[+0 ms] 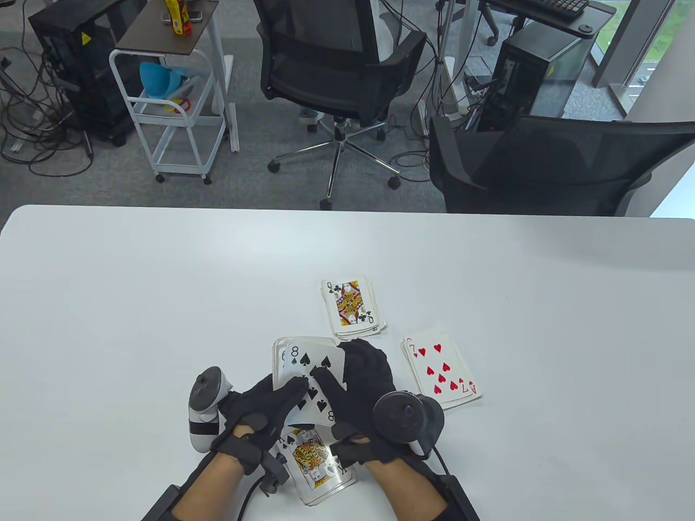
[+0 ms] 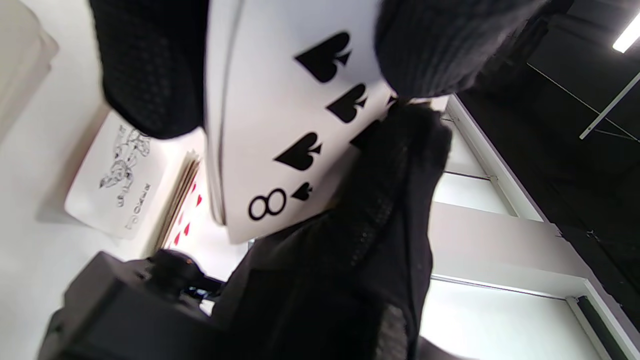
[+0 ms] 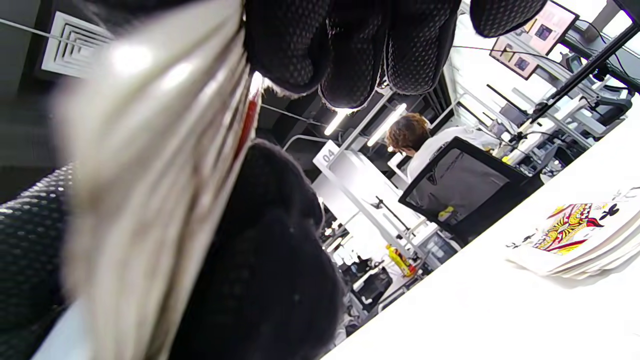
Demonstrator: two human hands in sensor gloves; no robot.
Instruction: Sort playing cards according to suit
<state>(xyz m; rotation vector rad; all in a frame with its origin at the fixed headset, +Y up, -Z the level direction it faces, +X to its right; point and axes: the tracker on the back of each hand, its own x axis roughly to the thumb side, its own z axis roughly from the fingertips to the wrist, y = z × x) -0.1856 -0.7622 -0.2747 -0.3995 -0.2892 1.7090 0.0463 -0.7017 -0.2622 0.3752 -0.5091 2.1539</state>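
Observation:
Both gloved hands hold a stack of cards point(image 1: 304, 361) just above the table, near the front middle, with the 8 of spades point(image 1: 315, 364) face up on top. My left hand point(image 1: 271, 401) grips its left side, thumb on the face. My right hand point(image 1: 355, 380) grips its right side, fingers curled over the edge. The 8 of spades fills the left wrist view point(image 2: 295, 130). The right wrist view shows the stack's edge point(image 3: 150, 175). Three face-up piles lie around: clubs topped by the queen point(image 1: 352, 306), hearts topped by the 7 point(image 1: 442, 374), spades topped by the king point(image 1: 317, 461).
The clubs pile also shows in the right wrist view point(image 3: 575, 235). In the left wrist view a white card with a black line drawing point(image 2: 120, 175) lies beside red heart cards point(image 2: 186, 220). The white table point(image 1: 136, 304) is wide. Office chairs point(image 1: 543, 168) stand behind its far edge.

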